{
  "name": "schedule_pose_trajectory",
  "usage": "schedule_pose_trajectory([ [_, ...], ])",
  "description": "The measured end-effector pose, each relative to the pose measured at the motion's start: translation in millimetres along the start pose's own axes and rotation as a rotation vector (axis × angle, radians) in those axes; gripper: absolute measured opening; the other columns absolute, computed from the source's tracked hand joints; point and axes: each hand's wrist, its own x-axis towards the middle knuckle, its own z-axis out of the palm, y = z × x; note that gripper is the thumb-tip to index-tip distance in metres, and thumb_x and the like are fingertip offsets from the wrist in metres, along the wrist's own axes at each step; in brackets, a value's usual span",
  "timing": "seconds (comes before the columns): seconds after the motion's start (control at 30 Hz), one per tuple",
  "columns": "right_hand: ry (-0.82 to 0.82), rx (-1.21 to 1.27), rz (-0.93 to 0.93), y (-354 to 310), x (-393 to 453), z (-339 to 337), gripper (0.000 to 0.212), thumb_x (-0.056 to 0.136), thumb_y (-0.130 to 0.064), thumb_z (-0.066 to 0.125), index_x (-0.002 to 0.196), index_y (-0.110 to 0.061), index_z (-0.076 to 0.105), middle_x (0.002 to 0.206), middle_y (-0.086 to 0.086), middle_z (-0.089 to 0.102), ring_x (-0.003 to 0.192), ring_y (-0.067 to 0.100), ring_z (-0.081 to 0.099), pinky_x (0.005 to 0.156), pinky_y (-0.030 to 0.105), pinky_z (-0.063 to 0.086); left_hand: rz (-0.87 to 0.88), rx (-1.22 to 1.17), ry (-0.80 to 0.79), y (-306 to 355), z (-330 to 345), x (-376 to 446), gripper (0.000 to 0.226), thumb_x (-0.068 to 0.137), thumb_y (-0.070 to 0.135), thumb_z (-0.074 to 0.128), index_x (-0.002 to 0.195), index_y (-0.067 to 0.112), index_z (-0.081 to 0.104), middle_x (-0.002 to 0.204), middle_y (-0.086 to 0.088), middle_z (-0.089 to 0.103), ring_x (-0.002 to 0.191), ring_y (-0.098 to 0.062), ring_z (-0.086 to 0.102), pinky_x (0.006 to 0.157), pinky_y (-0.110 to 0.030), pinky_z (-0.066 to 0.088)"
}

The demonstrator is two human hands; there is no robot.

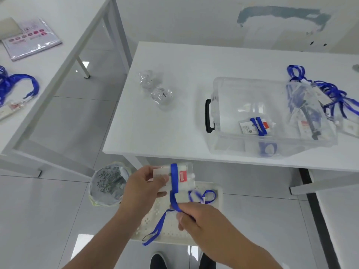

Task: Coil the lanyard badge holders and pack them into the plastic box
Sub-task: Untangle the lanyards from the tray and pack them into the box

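My left hand (144, 184) grips a clear badge holder (183, 176) in front of the table's near edge. A blue lanyard (173, 188) is wound once around the holder, and its loose end (153, 232) hangs down. My right hand (196, 216) pinches the blue strap just below the holder. The clear plastic box (252, 88) with a black handle (207, 116) stands open on the white table (174, 123), to the right. One coiled badge holder (255, 126) lies inside it. A pile of uncoiled lanyards (328, 94) lies against the box's far right side.
Two crumpled clear wrappers (155, 88) lie on the table's left part. A lined waste bin (108, 183) and a white perforated stool (174, 220) stand on the floor below my hands. A second table at left carries more blue lanyards (17, 84) and a plastic sleeve (31, 39).
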Motion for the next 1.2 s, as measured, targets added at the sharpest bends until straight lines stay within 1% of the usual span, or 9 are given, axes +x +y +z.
schedule_pose_trajectory([
  [0.17, 0.121, -0.139, -0.054, -21.1, 6.1, -41.6, 0.018, 0.097, -0.041, 0.052, 0.109, -0.043, 0.065, 0.090, -0.029, 0.060, 0.086, -0.008, 0.055, 0.073, 0.012, 0.043, 0.163, 0.548, -0.265, -3.6, -19.4, -2.9, 0.012, 0.091, 0.023, 0.067, 0.083, 0.032, 0.066, 0.074, 0.008, 0.073, 0.071, -0.020, 0.071, 0.062, -0.035, 0.060],
  [0.23, 0.145, 0.073, -0.005, -22.2, 12.7, -60.2, 0.010, 0.092, -0.035, 0.064, 0.093, -0.043, 0.070, 0.087, -0.030, 0.067, 0.087, -0.008, 0.061, 0.066, 0.008, 0.045, 0.066, 0.455, -0.473, 7.2, -27.6, -9.4, 0.012, 0.089, 0.017, 0.070, 0.083, 0.027, 0.070, 0.079, 0.009, 0.076, 0.075, -0.012, 0.072, 0.064, -0.025, 0.059],
  [0.33, 0.214, 0.376, 0.028, -15.8, 21.9, -67.2, 0.017, 0.087, -0.019, 0.071, 0.083, -0.035, 0.075, 0.083, -0.013, 0.074, 0.078, 0.002, 0.068, 0.071, 0.013, 0.050, -0.125, -0.038, -0.675, 24.6, -40.7, -18.4, 0.014, 0.082, 0.002, 0.072, 0.093, 0.009, 0.076, 0.098, -0.016, 0.076, 0.089, -0.030, 0.073, 0.075, -0.036, 0.061],
  [0.47, 0.181, 0.366, 0.141, -15.6, 9.8, -25.8, 0.029, 0.093, -0.008, 0.057, 0.073, -0.025, 0.070, 0.063, -0.014, 0.063, 0.055, 0.006, 0.050, 0.059, 0.023, 0.039, -0.199, -0.479, -0.453, 31.8, -39.2, -19.9, 0.030, 0.072, 0.003, 0.071, 0.102, 0.001, 0.071, 0.102, -0.021, 0.074, 0.082, -0.030, 0.073, 0.064, -0.034, 0.062],
  [0.63, 0.037, 0.022, 0.044, -48.3, -19.5, 5.6, 0.025, 0.103, -0.026, 0.038, 0.116, -0.026, 0.059, 0.101, -0.007, 0.061, 0.088, 0.000, 0.054, 0.082, 0.011, 0.041, -0.020, -0.117, -0.100, 29.0, -30.6, -22.4, 0.013, 0.086, 0.003, 0.069, 0.089, 0.015, 0.073, 0.086, -0.006, 0.075, 0.086, -0.028, 0.073, 0.070, -0.038, 0.062],
  [0.8, 0.307, -0.412, -0.049, -57.0, -31.6, -49.6, 0.025, 0.083, -0.059, 0.047, 0.100, -0.043, 0.057, 0.084, -0.016, 0.054, 0.074, -0.001, 0.048, 0.067, 0.023, 0.046, 0.079, 0.145, -0.256, 49.1, -27.0, -36.3, 0.011, 0.086, 0.007, 0.071, 0.087, 0.019, 0.073, 0.078, 0.001, 0.076, 0.076, -0.018, 0.073, 0.069, -0.035, 0.063],
  [0.97, 0.426, -0.183, -0.069, -57.3, -42.3, -125.7, 0.017, 0.069, -0.052, 0.074, 0.078, -0.039, 0.067, 0.096, -0.030, 0.062, 0.093, -0.003, 0.059, 0.072, 0.013, 0.044, 0.087, 0.049, -0.463, 96.0, -2.0, -49.1, 0.015, 0.086, 0.001, 0.069, 0.087, 0.015, 0.075, 0.078, -0.006, 0.076, 0.073, -0.019, 0.073, 0.064, -0.029, 0.060],
  [1.1, 0.433, 0.036, -0.059, -44.0, -40.9, -186.4, 0.012, 0.072, -0.032, 0.083, 0.071, -0.032, 0.071, 0.068, -0.015, 0.067, 0.056, 0.002, 0.055, 0.056, 0.012, 0.041, 0.105, -0.033, -0.485, 140.4, 36.3, -43.9, 0.018, 0.086, 0.004, 0.069, 0.090, 0.020, 0.077, 0.085, -0.010, 0.076, 0.081, -0.023, 0.074, 0.073, -0.036, 0.062],
  [1.2, 0.488, 0.085, -0.045, -25.5, -26.8, -234.7, 0.018, 0.070, -0.030, 0.085, 0.079, -0.036, 0.071, 0.073, -0.012, 0.071, 0.058, 0.006, 0.060, 0.055, 0.012, 0.045, 0.144, -0.035, -0.449, 170.9, 74.4, -32.0, 0.018, 0.088, 0.007, 0.068, 0.101, 0.017, 0.075, 0.091, -0.007, 0.076, 0.087, -0.022, 0.073, 0.078, -0.036, 0.062],
])
